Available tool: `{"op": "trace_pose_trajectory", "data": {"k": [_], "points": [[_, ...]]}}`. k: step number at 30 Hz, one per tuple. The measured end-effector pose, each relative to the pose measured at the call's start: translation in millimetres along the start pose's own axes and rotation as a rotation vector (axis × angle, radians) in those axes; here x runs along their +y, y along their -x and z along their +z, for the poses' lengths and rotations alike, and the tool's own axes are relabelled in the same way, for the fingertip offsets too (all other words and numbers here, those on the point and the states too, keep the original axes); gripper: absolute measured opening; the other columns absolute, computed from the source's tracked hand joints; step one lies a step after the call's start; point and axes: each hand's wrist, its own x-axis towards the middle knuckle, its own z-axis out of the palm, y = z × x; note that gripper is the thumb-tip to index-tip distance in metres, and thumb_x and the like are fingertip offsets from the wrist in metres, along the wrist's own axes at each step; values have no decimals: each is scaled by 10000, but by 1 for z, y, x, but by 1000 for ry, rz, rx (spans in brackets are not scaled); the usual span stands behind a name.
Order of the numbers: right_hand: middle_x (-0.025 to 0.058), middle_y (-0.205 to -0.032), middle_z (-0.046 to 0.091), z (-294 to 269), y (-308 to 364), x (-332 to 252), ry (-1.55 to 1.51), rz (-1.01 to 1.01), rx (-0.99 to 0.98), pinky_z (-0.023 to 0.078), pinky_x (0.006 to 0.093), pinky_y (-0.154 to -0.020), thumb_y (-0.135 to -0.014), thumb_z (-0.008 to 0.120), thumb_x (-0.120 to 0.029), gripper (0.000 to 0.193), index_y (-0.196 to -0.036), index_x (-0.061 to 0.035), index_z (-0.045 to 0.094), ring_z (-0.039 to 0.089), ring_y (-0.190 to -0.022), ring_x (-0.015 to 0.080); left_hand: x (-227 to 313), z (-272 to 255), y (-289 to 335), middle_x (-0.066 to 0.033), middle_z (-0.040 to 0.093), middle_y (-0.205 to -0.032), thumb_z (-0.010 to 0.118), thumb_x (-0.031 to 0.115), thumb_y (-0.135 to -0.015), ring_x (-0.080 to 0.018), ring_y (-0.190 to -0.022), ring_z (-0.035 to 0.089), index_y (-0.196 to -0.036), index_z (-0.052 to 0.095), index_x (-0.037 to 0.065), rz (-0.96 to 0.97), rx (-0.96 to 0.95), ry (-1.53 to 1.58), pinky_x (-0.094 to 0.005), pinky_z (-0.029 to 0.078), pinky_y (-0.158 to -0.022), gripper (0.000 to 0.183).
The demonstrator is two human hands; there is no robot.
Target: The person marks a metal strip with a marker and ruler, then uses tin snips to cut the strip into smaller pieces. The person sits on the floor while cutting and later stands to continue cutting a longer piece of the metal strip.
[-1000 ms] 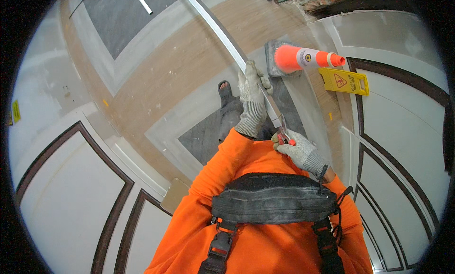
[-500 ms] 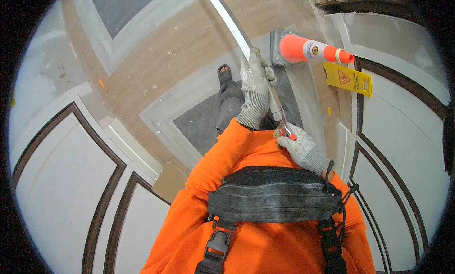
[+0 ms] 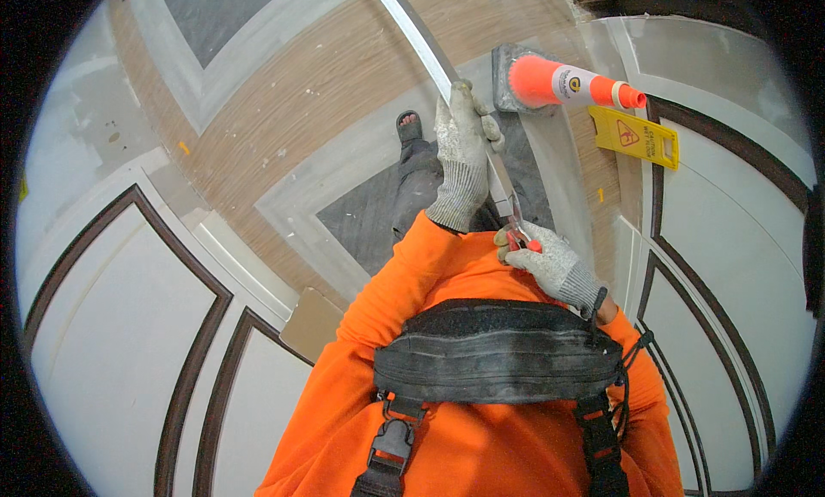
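The floor (image 3: 284, 110) spread widest, wood-look planks around dark and pale grey patches, with a white panelled wall (image 3: 129, 325) in brown trim on the left. In the middle stood a worker in an orange sweatshirt (image 3: 498, 445), and a long, pale metal channel (image 3: 419, 46) ran from near the waist out over the floor, past what I could see. An orange traffic cone (image 3: 533, 80) stood to its right, near a yellow floor sign (image 3: 634, 137); I judged it best to keep the channel's far length from swinging into either. A black bag (image 3: 498, 351) sat across the worker's front, and 1 foot (image 3: 411, 129) in an open-toed sandal showed below, so a firm grip mattered: a sharp offcut could have landed near bare toes.

The fingers of the gloved left hand (image 3: 462, 132) were wrapped around the channel, up from its near end, which seemed a sound place to steady it. The right hand (image 3: 554, 265), gloved too, had its fingers closed on red-handled snips (image 3: 534, 246), whose blades reached that end. I couldn't tell how wide the blades gaped. Good work here called for squared blades, a deep bite, and left fingers well clear of the edge.
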Motion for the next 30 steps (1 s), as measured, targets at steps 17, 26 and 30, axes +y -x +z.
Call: {"op": "trace_pose_trajectory", "data": {"k": [17, 26, 30], "points": [[76, -898, 660, 5, -7, 0, 58, -100, -3, 518, 331, -813, -939, 661, -250, 278, -1117, -36, 650, 636, -837, 178, -2, -9, -1, -11, 504, -901, 539, 506, -1085, -99, -636, 523, -1285, 495, 79, -17, -48, 59, -268, 466, -514, 474], [96, -972, 680, 8, -4, 4, 81, -83, 12, 511, 340, -878, -948, 667, -272, 301, -1146, -46, 651, 651, -914, 196, -2, -9, 1, -19, 507, -924, 536, 492, -1088, -101, -651, 527, -1298, 494, 71, -7, -38, 77, -277, 465, -517, 472], [121, -997, 679, 7, -6, 6, 133, -92, 16, 506, 355, -919, -952, 653, -280, 309, -1158, -50, 648, 661, -970, 226, -2, -8, 0, -18, 516, -920, 532, 489, -1090, -100, -641, 524, -1317, 496, 65, -17, -16, 48, -277, 463, -514, 483]]}}
